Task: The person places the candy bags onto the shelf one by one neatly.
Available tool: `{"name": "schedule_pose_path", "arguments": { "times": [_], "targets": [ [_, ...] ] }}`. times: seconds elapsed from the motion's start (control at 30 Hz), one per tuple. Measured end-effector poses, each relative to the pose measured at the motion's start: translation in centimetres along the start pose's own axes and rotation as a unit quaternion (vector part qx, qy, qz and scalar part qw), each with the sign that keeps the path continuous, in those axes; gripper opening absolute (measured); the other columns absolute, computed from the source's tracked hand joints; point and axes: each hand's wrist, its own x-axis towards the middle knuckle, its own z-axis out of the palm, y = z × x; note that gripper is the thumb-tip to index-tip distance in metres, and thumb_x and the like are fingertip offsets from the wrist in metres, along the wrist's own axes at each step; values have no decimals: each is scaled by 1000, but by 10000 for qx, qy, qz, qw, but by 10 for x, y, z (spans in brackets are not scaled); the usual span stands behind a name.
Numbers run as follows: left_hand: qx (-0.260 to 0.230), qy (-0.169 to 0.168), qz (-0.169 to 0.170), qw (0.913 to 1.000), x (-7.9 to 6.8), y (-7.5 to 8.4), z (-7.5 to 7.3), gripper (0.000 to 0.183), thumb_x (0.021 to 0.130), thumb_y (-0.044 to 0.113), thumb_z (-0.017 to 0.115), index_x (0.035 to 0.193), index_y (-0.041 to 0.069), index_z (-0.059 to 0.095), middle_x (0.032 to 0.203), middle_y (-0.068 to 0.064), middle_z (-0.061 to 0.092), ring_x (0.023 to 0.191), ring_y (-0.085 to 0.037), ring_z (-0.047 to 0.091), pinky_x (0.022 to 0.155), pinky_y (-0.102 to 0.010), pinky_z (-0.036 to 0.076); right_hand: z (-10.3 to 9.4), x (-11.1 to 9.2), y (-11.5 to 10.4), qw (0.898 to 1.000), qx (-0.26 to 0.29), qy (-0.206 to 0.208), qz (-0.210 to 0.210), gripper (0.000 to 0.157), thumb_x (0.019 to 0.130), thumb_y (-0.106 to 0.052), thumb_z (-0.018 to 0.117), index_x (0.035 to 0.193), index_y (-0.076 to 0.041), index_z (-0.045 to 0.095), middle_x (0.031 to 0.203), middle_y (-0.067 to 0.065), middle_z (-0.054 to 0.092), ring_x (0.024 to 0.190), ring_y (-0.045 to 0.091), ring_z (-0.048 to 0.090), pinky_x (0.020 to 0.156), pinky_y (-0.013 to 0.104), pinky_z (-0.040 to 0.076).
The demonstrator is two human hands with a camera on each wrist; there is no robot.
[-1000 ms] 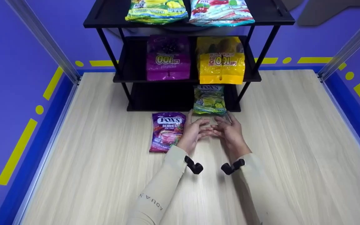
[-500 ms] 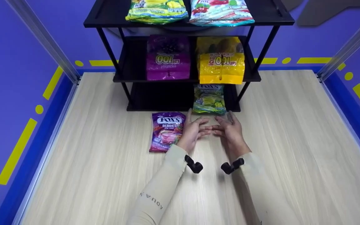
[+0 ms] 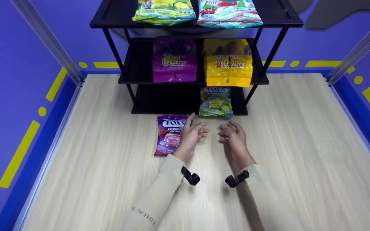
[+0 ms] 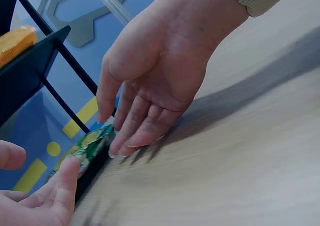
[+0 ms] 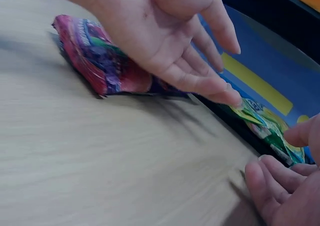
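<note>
My left hand hovers with loosely bent fingers, overlapping the right side of a purple Fox's Berries candy bag that lies on the table. Opposite it, my right hand has its fingers relaxed, holding nothing, palm turned inward. Just beyond both hands a green Fox's candy bag rests on the bottom shelf at its right side, its lower edge at the shelf's front. The right wrist view shows the left hand in front of the purple bag, with a gap between the two hands.
A black three-tier rack stands at the back. Its middle shelf carries a purple Lot 100 bag and a yellow Lot 100 bag. Up top sit a yellow-green bag and a red-and-white bag. Blue panels border the table.
My hands have drawn apart and slightly back from the green candy bag. The left hand has shifted left, covering more of the purple bag. The bags keep their places.
</note>
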Motion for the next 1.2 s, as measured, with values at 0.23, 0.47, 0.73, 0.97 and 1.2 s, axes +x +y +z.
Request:
{"name": "schedule_pose_path", "arguments": {
  "times": [0.23, 0.47, 0.73, 0.97, 1.2],
  "targets": [
    [812, 12, 563, 9951, -16, 11, -22, 54, 99, 11, 52, 149, 11, 35, 131, -24, 58, 114, -37, 59, 99, -43, 51, 11, -12, 5, 9997, -76, -227, -61, 45, 99, -8, 50, 141, 1, 40, 135, 24, 55, 97, 16, 65, 76, 25, 57],
    [1197, 115, 484, 9916, -29, 31, -54, 47, 99, 19, 52, 144, 12, 44, 138, -11, 57, 127, -29, 52, 83, -30, 48, 29, -25, 2, 9987, 97, -483, 124, 45, 97, -11, 54, 139, 2, 42, 136, 23, 53, 104, 24, 63, 90, 37, 55],
    [1269, 435, 634, 9889, -39, 42, -82, 42, 98, 13, 51, 139, 7, 49, 140, -15, 53, 129, -28, 49, 111, -42, 39, 41, -30, 6, 9981, 126, -579, 154, 44, 96, -8, 54, 137, 4, 44, 134, 23, 53, 106, 26, 62, 96, 39, 52],
    [1196, 677, 512, 9892, -43, 42, -102, 41, 98, 16, 51, 138, 6, 51, 141, -17, 51, 130, -28, 46, 115, -41, 33, 50, -34, 10, 9968, 144, -770, 150, 43, 96, -7, 54, 136, 6, 43, 132, 24, 53, 104, 25, 63, 92, 38, 54],
    [1128, 748, 426, 9899, -45, 38, -116, 42, 98, 17, 52, 137, 2, 51, 144, -15, 48, 140, -29, 36, 120, -41, 25, 59, -36, 15, 9945, 69, -999, 290, 44, 97, -9, 54, 138, 4, 43, 133, 23, 52, 111, 27, 61, 99, 41, 51]
  ]
}}
